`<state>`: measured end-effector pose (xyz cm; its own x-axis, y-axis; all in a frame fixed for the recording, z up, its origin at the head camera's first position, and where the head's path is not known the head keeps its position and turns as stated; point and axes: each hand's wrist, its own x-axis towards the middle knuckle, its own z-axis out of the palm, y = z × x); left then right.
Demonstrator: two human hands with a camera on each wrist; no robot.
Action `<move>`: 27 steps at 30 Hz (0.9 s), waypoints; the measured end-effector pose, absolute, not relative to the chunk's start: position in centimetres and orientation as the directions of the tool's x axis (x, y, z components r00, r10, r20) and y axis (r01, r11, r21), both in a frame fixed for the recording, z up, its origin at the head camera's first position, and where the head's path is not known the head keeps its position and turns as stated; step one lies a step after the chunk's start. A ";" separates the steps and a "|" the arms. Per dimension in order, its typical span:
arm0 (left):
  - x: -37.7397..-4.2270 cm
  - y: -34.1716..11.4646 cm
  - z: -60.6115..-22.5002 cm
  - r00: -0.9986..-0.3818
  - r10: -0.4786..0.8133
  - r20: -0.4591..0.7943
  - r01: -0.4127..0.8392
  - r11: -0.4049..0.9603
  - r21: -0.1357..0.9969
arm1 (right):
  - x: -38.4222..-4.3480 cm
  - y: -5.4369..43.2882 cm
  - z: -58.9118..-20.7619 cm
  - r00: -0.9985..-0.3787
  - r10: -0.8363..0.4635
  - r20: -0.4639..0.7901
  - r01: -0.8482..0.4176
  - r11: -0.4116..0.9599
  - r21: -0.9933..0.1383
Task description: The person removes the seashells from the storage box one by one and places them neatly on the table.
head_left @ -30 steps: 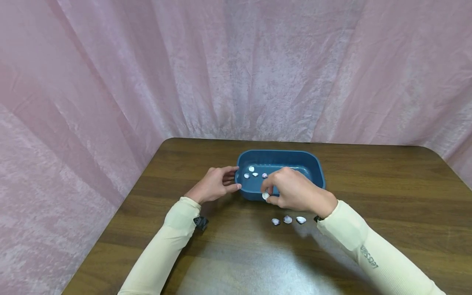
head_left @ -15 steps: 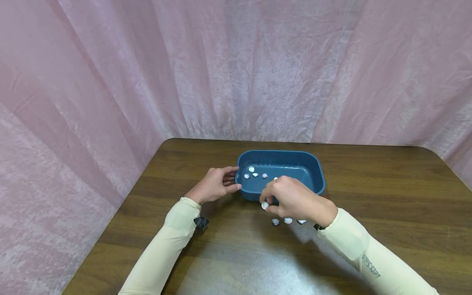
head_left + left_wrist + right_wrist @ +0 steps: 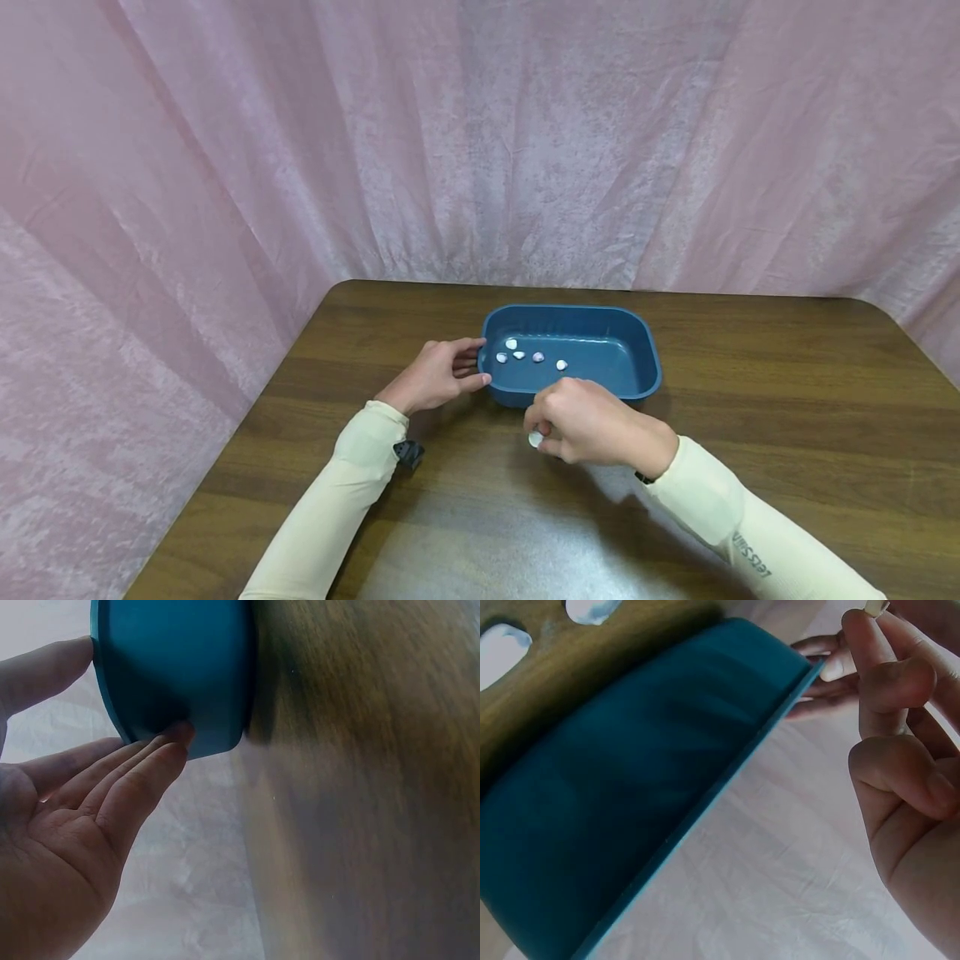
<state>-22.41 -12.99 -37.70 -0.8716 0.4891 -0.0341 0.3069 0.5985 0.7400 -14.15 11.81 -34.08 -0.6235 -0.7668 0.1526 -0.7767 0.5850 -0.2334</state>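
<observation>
A white seashell point(image 3: 536, 438) is pinched between the thumb and fingertips of my right hand point(image 3: 588, 423), just in front of the blue plastic basin point(image 3: 570, 395). In the right wrist view only a bit of that shell point(image 3: 875, 607) shows at the top edge. My left hand point(image 3: 435, 375) touches the basin's left end, thumb and fingers spread along it. Its fairly straight fingers rest on the outer wall point(image 3: 180, 667) in the left wrist view. Inside the basin, several small shells lie toward the left, one of them a white shell point(image 3: 562, 365) nearer the middle.
Two pale shells, one being a white shell point(image 3: 502, 654), lie on the wooden table point(image 3: 787, 417) in the right wrist view; my right hand hides them in the head view. A pink curtain point(image 3: 480, 150) hangs behind the table.
My right hand has drawn toward me with the seashell, from over the basin's front rim to in front of it, and now covers the shells on the table. My left hand has stayed put.
</observation>
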 end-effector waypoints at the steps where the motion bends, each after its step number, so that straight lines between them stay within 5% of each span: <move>1: -22.4 -13.0 -37.7 -0.872 0.488 -0.036 0.304 0.599 0.741 | -14.1 11.8 -34.2 -0.618 -0.771 0.153 -0.781 0.582 -0.225; 27: -22.4 -12.9 -37.7 -0.874 0.484 -0.033 0.304 0.599 0.741 | -14.1 11.1 -36.1 -0.619 -0.777 0.112 -0.782 0.595 -0.187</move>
<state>-22.44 -12.90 -37.75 -0.8744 0.4841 -0.0333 0.3037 0.5994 0.7406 -14.12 11.09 -36.13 -0.6188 -0.7774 0.1123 -0.7816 0.5952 -0.1868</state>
